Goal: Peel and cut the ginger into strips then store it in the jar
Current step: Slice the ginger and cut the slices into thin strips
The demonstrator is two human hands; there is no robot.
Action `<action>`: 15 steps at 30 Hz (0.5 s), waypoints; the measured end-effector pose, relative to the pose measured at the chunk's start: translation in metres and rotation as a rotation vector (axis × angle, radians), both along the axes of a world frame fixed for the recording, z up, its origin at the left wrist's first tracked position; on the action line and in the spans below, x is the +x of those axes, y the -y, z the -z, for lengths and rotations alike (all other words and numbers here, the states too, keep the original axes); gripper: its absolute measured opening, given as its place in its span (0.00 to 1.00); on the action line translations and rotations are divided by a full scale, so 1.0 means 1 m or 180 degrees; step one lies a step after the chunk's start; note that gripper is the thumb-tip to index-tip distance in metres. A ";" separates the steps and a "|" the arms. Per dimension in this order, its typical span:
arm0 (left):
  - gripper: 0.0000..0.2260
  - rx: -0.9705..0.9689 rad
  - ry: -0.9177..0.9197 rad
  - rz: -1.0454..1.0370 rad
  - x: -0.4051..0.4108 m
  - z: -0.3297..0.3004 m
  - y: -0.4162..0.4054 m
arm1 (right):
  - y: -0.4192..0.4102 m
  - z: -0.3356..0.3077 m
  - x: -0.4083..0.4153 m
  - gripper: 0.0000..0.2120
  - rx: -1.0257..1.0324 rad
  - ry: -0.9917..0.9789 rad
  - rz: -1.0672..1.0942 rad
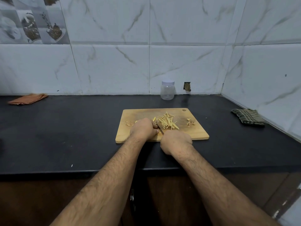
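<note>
A wooden cutting board [192, 132] lies on the black counter. A pile of pale yellow ginger strips [167, 122] sits on its middle. My left hand [144, 128] is curled over a piece of ginger, which it mostly hides, just left of the pile. My right hand [176, 141] grips a knife whose blade [160, 128] points away from me between the two hands, its handle hidden in my fist. Brown ginger peels lie at the board's left [129, 123] and right [190, 122]. A clear plastic jar [167, 90] with a white lid on stands by the wall behind the board.
A folded orange cloth [27, 99] lies at the counter's far left. A dark striped cloth [248, 118] lies at the right near the corner wall. Tiled walls border the counter at the back and right. The counter's front edge runs under my forearms.
</note>
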State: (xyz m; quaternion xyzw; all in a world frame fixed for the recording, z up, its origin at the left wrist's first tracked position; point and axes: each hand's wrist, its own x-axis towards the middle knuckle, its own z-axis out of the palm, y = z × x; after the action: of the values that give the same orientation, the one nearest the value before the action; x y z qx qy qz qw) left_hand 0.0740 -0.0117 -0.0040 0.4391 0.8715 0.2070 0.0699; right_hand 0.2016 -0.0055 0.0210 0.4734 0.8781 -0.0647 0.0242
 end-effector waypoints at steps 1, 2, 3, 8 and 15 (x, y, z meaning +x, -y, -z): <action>0.11 -0.0008 -0.0017 0.0001 0.000 0.000 0.000 | 0.001 0.000 0.000 0.13 0.0001 0.0023 -0.0011; 0.11 -0.0008 -0.0032 0.0004 0.000 0.000 0.000 | 0.001 0.000 0.002 0.13 0.0000 0.0031 -0.0010; 0.11 0.0002 -0.0053 0.0005 0.000 0.000 0.000 | 0.001 0.001 0.005 0.13 -0.0006 0.0031 0.0004; 0.12 -0.0061 -0.0288 0.0061 0.003 0.002 0.001 | 0.005 0.002 0.015 0.12 -0.0072 0.0000 0.0057; 0.11 0.0360 -0.0687 0.0097 0.008 0.013 0.012 | 0.006 0.001 0.013 0.13 -0.0057 0.0099 0.0019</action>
State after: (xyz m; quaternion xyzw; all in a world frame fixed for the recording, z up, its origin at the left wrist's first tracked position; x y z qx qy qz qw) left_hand 0.0817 -0.0239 -0.0173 0.4752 0.8541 0.2063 -0.0461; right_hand 0.2144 -0.0110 0.0200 0.4768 0.8756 -0.0653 0.0419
